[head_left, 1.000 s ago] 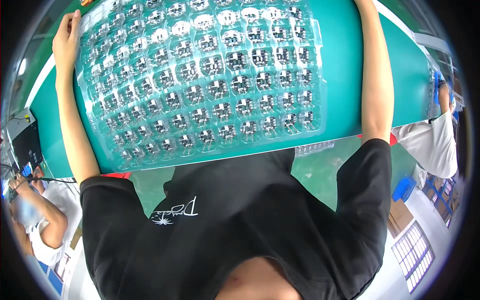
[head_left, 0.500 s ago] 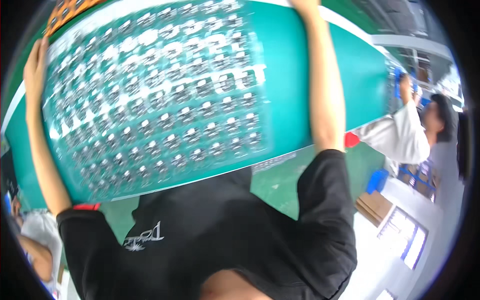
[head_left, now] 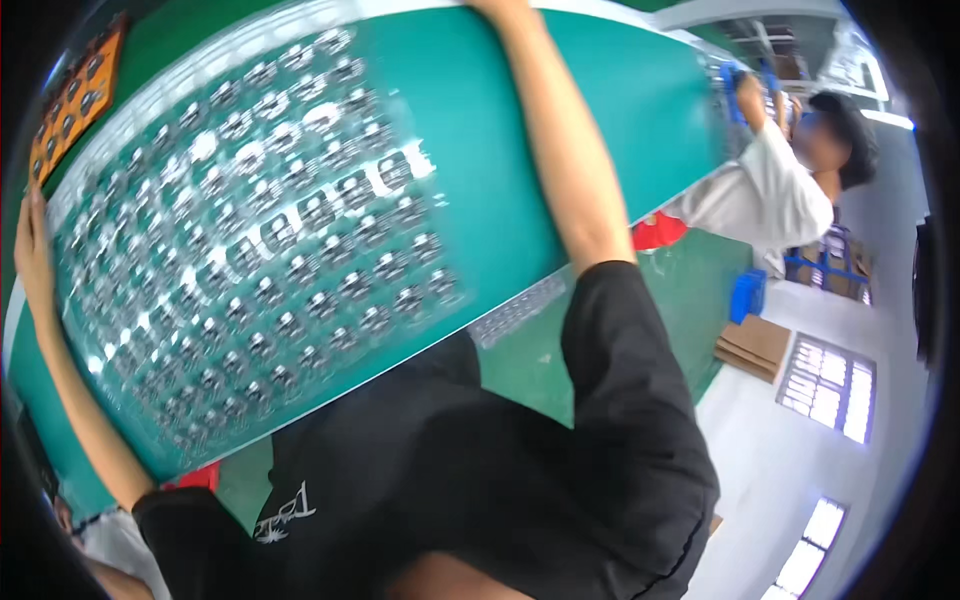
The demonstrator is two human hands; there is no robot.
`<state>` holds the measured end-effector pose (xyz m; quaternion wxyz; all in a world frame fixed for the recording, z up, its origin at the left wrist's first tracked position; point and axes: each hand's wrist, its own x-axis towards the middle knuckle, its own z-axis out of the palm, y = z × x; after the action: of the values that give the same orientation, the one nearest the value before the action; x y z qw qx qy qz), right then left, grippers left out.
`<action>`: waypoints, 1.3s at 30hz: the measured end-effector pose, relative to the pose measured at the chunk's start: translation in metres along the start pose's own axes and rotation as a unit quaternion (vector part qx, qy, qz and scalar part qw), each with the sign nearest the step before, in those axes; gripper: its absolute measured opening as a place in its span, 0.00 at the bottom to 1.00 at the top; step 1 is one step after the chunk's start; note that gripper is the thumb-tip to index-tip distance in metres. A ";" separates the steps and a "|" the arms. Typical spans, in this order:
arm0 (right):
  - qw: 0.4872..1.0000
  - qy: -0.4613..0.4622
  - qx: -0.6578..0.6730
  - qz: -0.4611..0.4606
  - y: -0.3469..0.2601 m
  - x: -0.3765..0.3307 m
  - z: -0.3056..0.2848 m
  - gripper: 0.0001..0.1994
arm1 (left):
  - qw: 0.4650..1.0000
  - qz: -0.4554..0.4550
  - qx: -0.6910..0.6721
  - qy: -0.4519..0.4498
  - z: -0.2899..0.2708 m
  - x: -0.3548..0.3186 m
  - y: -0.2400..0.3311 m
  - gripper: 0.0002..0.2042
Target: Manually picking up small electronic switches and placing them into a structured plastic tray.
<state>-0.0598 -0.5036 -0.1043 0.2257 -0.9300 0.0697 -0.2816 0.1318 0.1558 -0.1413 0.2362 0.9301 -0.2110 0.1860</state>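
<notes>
A large clear plastic tray [head_left: 235, 52] lies on the green table top, its pockets holding rows of small dark, shiny parts [head_left: 319, 305] whose exact kind I cannot make out. My left hand [head_left: 32, 240] lies along the tray's left edge with its fingers stretched out. Its fingertips come up to the lower corner of an orange tray [head_left: 75, 95] with dark round pieces. My right forearm reaches across the table to the right of the clear tray. Only the base of my right hand [head_left: 495, 6] shows at the upper edge; its fingers are out of the picture.
The green table [head_left: 650, 130] runs on to the right, where a person in a white top [head_left: 775, 190] works. Another person [head_left: 125, 550] sits at the lower left. Red stool seats [head_left: 660, 231] stand by the table's near edge. Cardboard [head_left: 755, 345] and a blue bin [head_left: 747, 295] are farther right.
The whole view has turned and shifted, so the tray and both arms appear farther left. More of the orange tray shows. My left hand stays along the clear tray's edge.
</notes>
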 end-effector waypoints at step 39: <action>0.996 0.040 -0.079 -0.019 0.035 0.008 -0.032 0.12 | 1.000 -0.020 0.006 -0.006 -0.014 -0.010 0.167 0.18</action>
<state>-0.0712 -0.5490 -0.0924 0.1429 -0.9341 0.0830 -0.3164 0.0399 0.0323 -0.0739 0.2332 0.9367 -0.1925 0.1767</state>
